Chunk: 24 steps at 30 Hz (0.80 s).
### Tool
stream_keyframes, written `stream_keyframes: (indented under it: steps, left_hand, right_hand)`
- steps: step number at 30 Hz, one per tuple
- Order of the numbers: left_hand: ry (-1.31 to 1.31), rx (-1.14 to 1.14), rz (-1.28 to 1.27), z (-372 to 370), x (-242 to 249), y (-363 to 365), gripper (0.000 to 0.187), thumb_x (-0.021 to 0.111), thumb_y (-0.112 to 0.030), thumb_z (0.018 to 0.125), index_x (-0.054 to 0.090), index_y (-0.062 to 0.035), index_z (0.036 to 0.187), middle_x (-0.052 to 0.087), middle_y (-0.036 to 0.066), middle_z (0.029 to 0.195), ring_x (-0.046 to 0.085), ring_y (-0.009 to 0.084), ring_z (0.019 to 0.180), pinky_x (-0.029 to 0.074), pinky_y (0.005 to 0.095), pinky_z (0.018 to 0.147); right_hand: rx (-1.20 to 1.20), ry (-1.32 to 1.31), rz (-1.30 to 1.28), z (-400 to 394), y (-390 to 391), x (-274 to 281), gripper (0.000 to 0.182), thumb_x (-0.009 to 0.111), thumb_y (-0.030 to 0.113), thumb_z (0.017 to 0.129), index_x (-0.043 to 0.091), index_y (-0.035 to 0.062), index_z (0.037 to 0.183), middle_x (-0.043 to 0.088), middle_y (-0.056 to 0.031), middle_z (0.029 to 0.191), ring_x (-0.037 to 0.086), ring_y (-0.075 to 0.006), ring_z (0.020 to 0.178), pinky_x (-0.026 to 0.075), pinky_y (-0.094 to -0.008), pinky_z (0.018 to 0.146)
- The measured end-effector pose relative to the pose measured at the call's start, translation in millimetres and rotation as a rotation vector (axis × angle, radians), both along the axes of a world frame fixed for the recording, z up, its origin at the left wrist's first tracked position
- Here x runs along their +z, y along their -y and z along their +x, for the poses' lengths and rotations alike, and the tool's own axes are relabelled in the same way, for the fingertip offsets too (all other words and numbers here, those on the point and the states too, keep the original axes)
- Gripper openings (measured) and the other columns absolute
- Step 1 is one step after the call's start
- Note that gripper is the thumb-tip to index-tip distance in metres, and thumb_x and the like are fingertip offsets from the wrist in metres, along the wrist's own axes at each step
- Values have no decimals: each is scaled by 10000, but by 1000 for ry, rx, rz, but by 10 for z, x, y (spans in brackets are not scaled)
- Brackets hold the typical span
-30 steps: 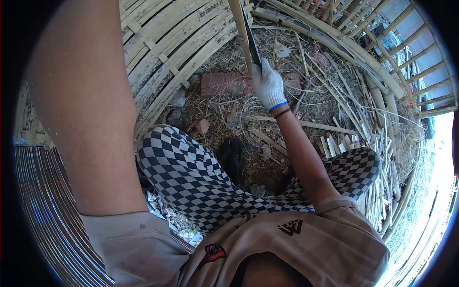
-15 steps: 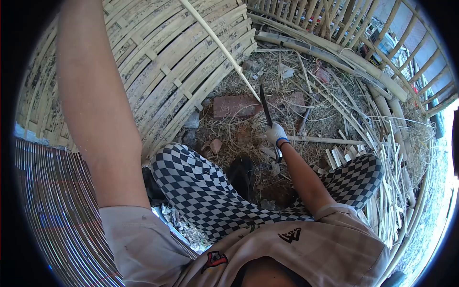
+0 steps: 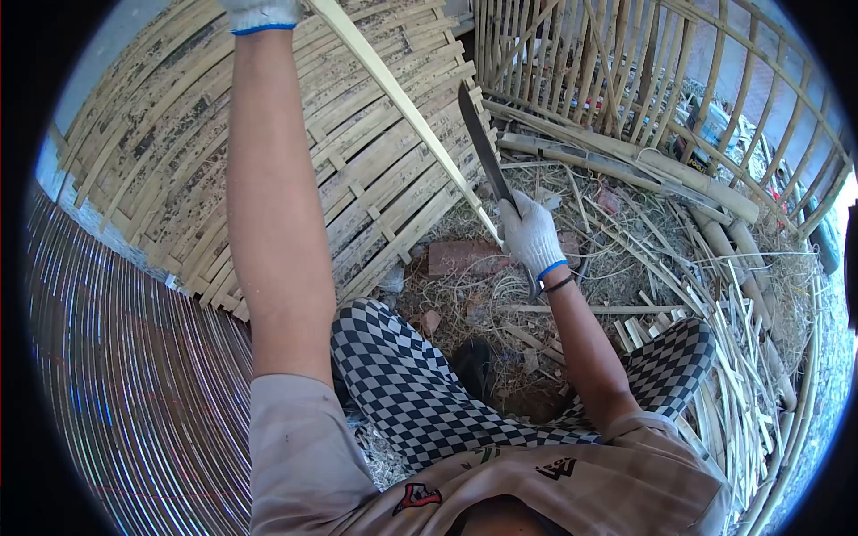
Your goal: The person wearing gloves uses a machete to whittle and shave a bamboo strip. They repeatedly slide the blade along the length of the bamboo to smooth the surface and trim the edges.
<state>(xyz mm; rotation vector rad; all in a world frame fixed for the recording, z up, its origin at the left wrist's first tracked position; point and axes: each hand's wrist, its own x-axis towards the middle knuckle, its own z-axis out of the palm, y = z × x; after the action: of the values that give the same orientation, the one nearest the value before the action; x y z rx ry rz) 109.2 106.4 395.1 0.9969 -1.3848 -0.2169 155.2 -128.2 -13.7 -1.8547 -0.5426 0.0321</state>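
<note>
My right hand (image 3: 531, 236), in a white glove with a blue cuff, is closed round a long dark-bladed knife (image 3: 483, 143). Its blade points up and away, and the handle end shows below the hand. A pale split bamboo strip (image 3: 402, 103) slants down from the upper left, its lower end right beside the right glove. My left hand (image 3: 259, 12), gloved alike, is at the top edge by the strip's upper part; the frame cuts off its fingers. The raised strip runs up to this hand.
A woven bamboo panel (image 3: 357, 192) leans at the left, near corrugated sheeting (image 3: 152, 384). A brick (image 3: 465, 257) lies among shavings on the ground. Cut bamboo strips (image 3: 737, 402) are piled at right. Bamboo poles (image 3: 617, 170) and a slatted bamboo fence (image 3: 581, 71) stand behind.
The left glove has come into view at the top. My right hand and the knife have moved up, the blade now tilting left. The strip looks wider and nearer, and the camera view has shifted.
</note>
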Motion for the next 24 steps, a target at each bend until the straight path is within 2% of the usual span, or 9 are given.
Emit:
stream_keyframes:
  steps: [3,6,8,12,13,17,20,24]
  left_hand:
    - [6,-20,37,54,54,184,429,516,-415,1079,371,-168,759,324,-60,537,327,80,390,381,260,394]
    - [-21,-11,75,82,120,419,444,463,-444,1100,372,-162,768,305,-60,545,311,92,399,380,273,411]
    - [-43,-4,91,152,157,530,442,473,-440,1097,372,-163,768,299,-62,550,308,94,403,379,277,412]
    - [29,270,36,148,135,759,498,505,-507,1069,381,-187,709,272,-77,528,281,101,394,306,282,371]
    - [22,316,13,171,132,777,509,510,-524,1062,384,-191,698,270,-78,521,277,102,389,284,284,360]
    - [7,549,-114,194,95,890,533,531,-565,1040,397,-201,674,267,-78,500,263,103,371,219,290,327]
    - [13,688,-217,160,48,1015,530,549,-569,1030,402,-205,673,274,-75,497,264,105,366,206,293,319]
    - [55,794,-311,211,27,1115,522,575,-560,1021,399,-212,673,280,-73,498,269,108,365,210,293,319]
  right_hand:
    - [115,128,137,-330,58,945,209,519,201,1046,609,13,1036,606,-80,685,633,-157,622,492,-346,568]
    - [92,364,117,-500,118,1572,242,531,168,1006,568,-65,1064,655,-297,795,689,-457,769,535,-493,708]
    - [98,416,94,-567,203,1977,229,534,154,998,549,-74,1024,648,-301,774,694,-460,772,545,-494,707]
    - [16,598,-31,-502,254,2455,216,522,133,990,538,-81,969,659,-283,768,717,-437,778,570,-481,701]
    - [-67,713,-66,-431,227,2492,228,514,220,1039,583,4,1011,621,-163,706,666,-250,629,521,-396,591]
    - [-77,865,-221,-410,282,2835,253,545,251,1031,613,8,1044,640,-147,698,694,-282,651,558,-386,584]
    - [-70,1203,-512,-393,305,3080,314,566,170,961,705,-110,995,729,-254,873,754,-324,760,633,-420,719]
    - [-95,1731,-643,-38,181,3111,239,632,178,879,709,-23,777,666,-193,715,667,-353,681,531,-450,630]
